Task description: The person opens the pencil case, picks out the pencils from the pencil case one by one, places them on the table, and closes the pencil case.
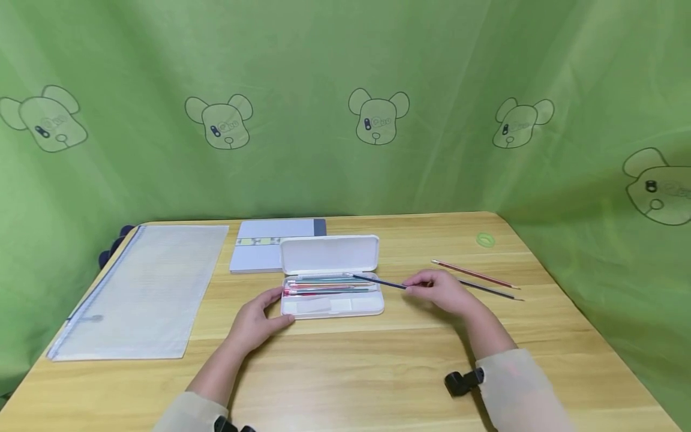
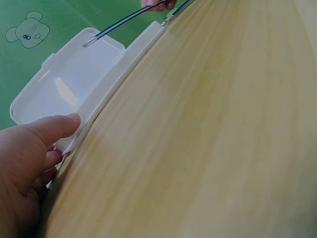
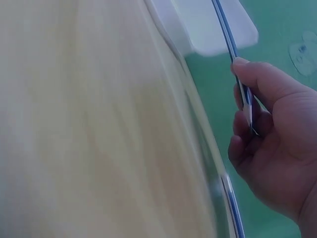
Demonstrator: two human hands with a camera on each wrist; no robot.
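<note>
A white pencil case (image 1: 330, 254) lies with its lid raised, and several pencils (image 1: 329, 291) are in its back part. At its left end my left hand (image 1: 259, 321) holds the case, thumb on the near corner and fingers at the side. My right hand (image 1: 445, 292) pinches a dark blue pencil (image 1: 380, 281) close to its sharpened tip. That pencil slants over the right part of the case, its blunt end pointing left. In the right wrist view, the thumb and fingers close round the pencil (image 3: 228, 37).
Right of the case lie a red pencil (image 1: 475, 274) and a dark pencil (image 1: 491, 290), with a green ring (image 1: 485, 240) farther back. A notebook (image 1: 254, 253) lies behind the case. A translucent zip pouch (image 1: 146, 294) covers the table's left side. Green curtain (image 1: 302, 174) surrounds the table.
</note>
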